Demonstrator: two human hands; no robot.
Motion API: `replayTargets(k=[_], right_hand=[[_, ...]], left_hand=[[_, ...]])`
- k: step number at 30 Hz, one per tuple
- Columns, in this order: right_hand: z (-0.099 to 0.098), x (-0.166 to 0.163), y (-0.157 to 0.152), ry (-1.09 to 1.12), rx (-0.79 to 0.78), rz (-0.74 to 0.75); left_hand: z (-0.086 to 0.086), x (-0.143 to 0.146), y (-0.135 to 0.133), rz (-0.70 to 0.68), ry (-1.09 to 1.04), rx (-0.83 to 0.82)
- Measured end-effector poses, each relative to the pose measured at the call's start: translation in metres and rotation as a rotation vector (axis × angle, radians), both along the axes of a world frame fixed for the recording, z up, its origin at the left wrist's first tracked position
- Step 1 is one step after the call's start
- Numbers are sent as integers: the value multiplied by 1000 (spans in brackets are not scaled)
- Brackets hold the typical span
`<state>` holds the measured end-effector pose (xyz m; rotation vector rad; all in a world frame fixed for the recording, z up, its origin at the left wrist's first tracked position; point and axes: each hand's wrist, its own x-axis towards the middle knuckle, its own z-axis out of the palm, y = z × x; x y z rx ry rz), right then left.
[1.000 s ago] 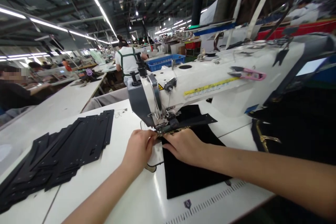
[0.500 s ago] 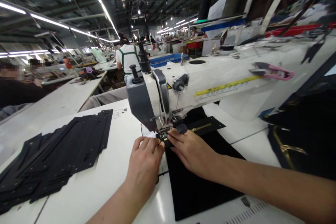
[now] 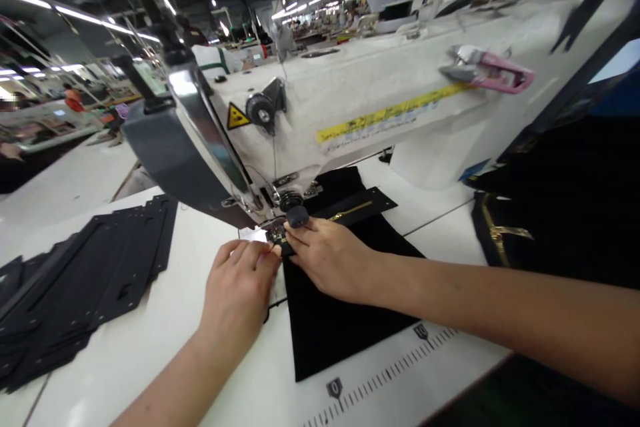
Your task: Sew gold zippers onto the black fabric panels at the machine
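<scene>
A black fabric panel [image 3: 345, 320] lies under the sewing machine head [image 3: 170, 140], and a black strip with a gold zipper [image 3: 353, 210] crosses its upper part. My left hand [image 3: 240, 280] is closed, its curled fingers pinching the dark edge just left of the presser foot [image 3: 276, 232]. Palm down on the black work, my right hand [image 3: 335, 257] rests right of the foot with its fingers stretched towards the needle area. Its fingertips are partly hidden below a dark round knob [image 3: 297, 216]. The needle itself is hard to make out.
Flat black pieces with small holes [image 3: 115, 253] lie stacked at the left. Dark fabric with gold trim [image 3: 500, 230] is at the right. Pink-handled snips [image 3: 493, 70] sit on the machine arm above a yellow tape measure [image 3: 390, 113]. A ruler scale [image 3: 385, 373] marks the front edge.
The view has come closer and turned, so the machine looks larger and more tilted. Both hands keep their places beside the presser foot, with little visible change in grip.
</scene>
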<state>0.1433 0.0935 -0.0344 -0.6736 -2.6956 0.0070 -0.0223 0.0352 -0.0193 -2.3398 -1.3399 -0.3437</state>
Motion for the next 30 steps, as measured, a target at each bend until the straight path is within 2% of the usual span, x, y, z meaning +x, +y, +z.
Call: replayTargets(k=[6,30], right_hand=[[-1,-3,2,46,28,-4],[6,-10,4,127,-47,-1]], left_hand=[[2,0,4,29,61,-38],[-12,-10,14,31,-127,62]])
